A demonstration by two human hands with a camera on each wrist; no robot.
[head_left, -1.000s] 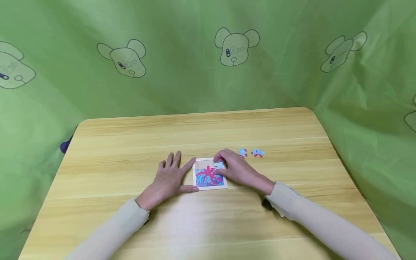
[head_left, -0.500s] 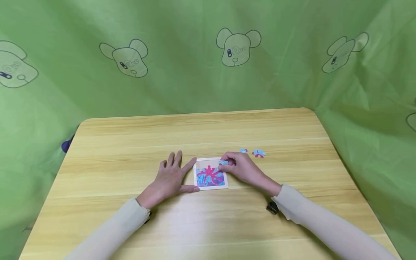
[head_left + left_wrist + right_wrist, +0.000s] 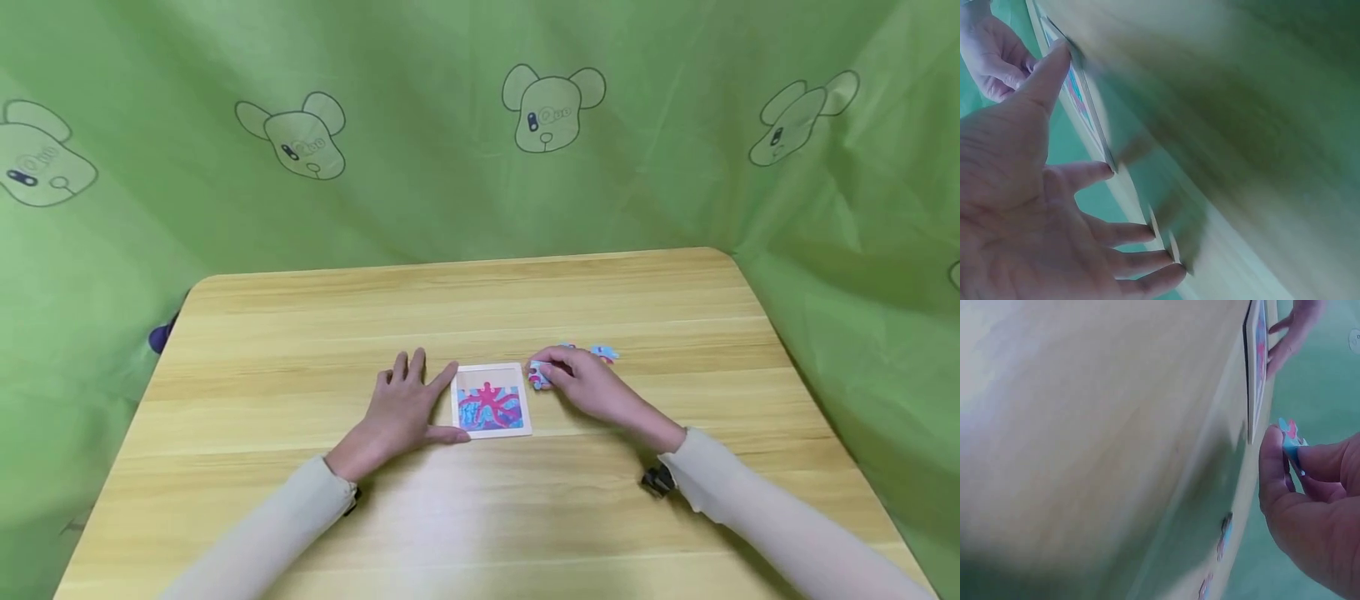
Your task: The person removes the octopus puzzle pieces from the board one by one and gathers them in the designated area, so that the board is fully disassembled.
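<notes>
A square wooden puzzle tray [image 3: 501,433] lies on the table, its lower part filled with a pink octopus picture [image 3: 489,407] on blue and purple. Bare wood shows along the top of the recess. My left hand [image 3: 396,417] is spread at the tray's left side, thumb at the near corner and index finger at the far corner. Just right of the tray, my right hand [image 3: 592,387] pinches a blue and pink puzzle piece [image 3: 537,375] between thumb and fingers. In the right wrist view this puzzle piece [image 3: 1291,440] is tilted, held above the table.
Two more puzzle pieces lie behind my right hand: one [image 3: 603,353] in plain sight, the other [image 3: 567,346] mostly hidden by the hand. Green fabric [image 3: 420,183] with bear-head drawings surrounds the wooden table [image 3: 300,333] at the back and sides.
My right hand has moved from over the tray's upper right corner to the table on its right, carrying the puzzle piece and turning it. The left hand stays at the tray's left side.
</notes>
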